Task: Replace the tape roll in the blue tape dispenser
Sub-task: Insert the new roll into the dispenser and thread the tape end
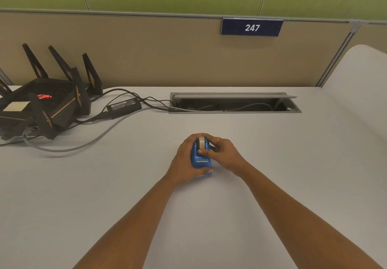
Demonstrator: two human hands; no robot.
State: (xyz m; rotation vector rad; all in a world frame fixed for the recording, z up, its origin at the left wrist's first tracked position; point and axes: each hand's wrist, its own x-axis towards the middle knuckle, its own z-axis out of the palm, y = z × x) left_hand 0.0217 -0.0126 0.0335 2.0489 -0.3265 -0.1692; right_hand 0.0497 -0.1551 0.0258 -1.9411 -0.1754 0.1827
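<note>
Blue tape dispenser (200, 160) sits on the counter (104, 185) mid-frame, clamped between both hands. I see the left hand (185, 160) wrapped round its left side, thumb under the near end; the right hand (223, 153) is closed on the right side, thumb pressing the tape roll (201, 143) seated on top. Black router (44, 105) well apart, far left.

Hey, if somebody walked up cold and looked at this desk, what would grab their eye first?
Probably the blue tape dispenser at mid-desk, clasped between the left hand and right hand, with a pale tape roll seated on top. Next, the black router with its upright antennas and red glow at far left, and the navy "247" sign on the partition behind.
</note>
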